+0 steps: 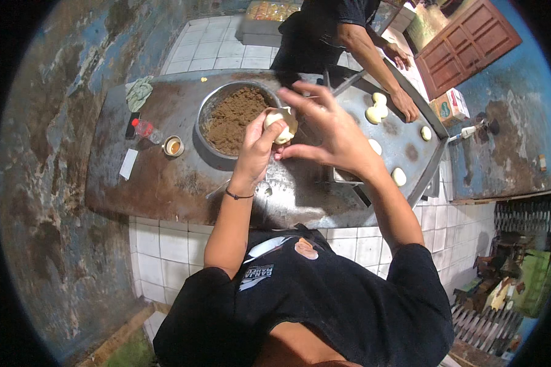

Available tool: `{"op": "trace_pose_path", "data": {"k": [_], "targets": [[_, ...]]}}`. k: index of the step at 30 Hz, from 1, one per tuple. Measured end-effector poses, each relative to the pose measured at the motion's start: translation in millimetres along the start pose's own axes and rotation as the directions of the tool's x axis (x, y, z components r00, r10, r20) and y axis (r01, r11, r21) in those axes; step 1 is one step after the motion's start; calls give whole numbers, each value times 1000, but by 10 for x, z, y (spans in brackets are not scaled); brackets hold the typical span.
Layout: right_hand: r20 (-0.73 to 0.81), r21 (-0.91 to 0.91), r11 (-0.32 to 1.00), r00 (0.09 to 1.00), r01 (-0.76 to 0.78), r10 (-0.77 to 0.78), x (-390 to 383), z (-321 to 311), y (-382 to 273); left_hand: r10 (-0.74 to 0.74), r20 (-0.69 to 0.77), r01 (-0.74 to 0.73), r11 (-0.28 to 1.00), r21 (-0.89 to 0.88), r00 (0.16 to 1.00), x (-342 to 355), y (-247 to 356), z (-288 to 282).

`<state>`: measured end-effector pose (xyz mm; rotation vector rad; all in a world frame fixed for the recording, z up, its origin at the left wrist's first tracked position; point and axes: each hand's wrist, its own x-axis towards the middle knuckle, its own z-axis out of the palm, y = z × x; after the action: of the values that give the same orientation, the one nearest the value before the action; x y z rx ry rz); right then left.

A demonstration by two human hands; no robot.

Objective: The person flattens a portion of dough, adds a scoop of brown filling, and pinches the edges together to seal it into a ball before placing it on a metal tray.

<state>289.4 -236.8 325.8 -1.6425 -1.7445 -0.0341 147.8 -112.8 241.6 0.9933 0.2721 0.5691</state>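
Observation:
My left hand (256,144) grips a piece of pale dough (282,125) just beside a large metal bowl (203,107) full of crumbly brown filling (229,119). Close to the dough, my right hand (324,131) is spread, thumb and fingers apart. Whether its thumb tip touches the dough or the left fingers, I cannot tell. Several pale dough balls (376,113) lie on the metal work surface (134,189) to the right, some partly hidden by my right hand.
A co-worker's hand (404,104) reaches over the table's right part. At the left are a cloth (138,92), bottle (147,130), small cup (173,146), dark flat object (131,126) and white card (128,164). A carton box (450,107) stands beyond the right edge, near the wall (471,159).

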Motion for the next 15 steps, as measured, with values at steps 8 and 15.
{"op": "trace_pose_path", "data": {"k": [8,15], "targets": [[-49,770,554,836,-317,546,-631,-310,417,100,-8,-98,983,153,995,25,-61,933],[125,934,-346,825,90,552,-1412,-265,481,361,208,-409,871,272,909,338,-315,1900]]}}
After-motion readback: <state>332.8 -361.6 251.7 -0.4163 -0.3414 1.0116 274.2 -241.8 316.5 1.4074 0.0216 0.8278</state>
